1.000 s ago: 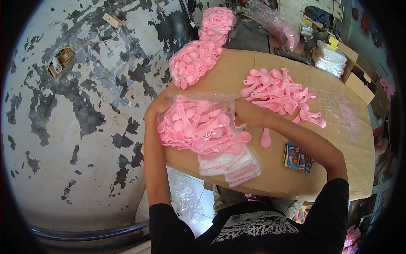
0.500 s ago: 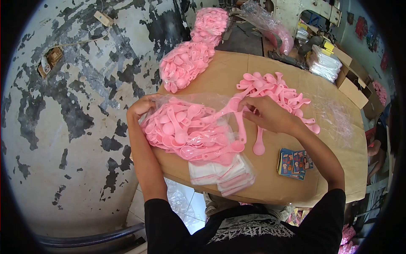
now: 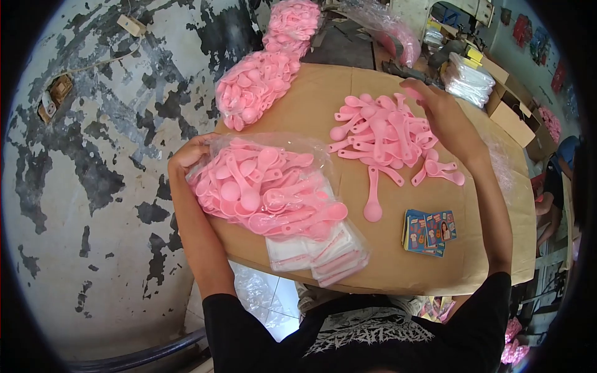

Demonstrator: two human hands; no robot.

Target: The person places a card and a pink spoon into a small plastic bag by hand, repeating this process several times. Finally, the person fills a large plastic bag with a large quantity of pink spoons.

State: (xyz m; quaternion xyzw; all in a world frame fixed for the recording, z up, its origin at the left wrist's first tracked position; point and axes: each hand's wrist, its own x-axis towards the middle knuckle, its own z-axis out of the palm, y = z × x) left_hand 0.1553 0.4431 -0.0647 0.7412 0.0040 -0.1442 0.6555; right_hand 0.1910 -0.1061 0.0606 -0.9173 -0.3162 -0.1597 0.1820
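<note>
A clear plastic bag (image 3: 320,149) full of pink plastic spoons (image 3: 249,186) lies on the near left of the table. My left hand (image 3: 189,152) grips the bag's far left edge, its fingers partly hidden by the film. Loose pink spoons (image 3: 379,133) form a pile right of the bag. At the far right side of this pile is my right hand (image 3: 438,115), with its fingers curled around a pink spoon (image 3: 413,93) that shows between thumb and forefinger. One spoon (image 3: 373,196) lies at the pile's near edge.
Filled bags of pink spoons (image 3: 258,87) stand at the back left. Printed cards (image 3: 428,233) lie near right; flat plastic bags (image 3: 317,255) lie partly under the filled bag. Cardboard boxes (image 3: 513,121) and stacked plastic packs (image 3: 466,81) are beyond. Another person (image 3: 553,186) sits at right.
My right hand has moved from the bag's opening to the far right of the loose pile. My left hand stays on the bag. The view has shifted slightly.
</note>
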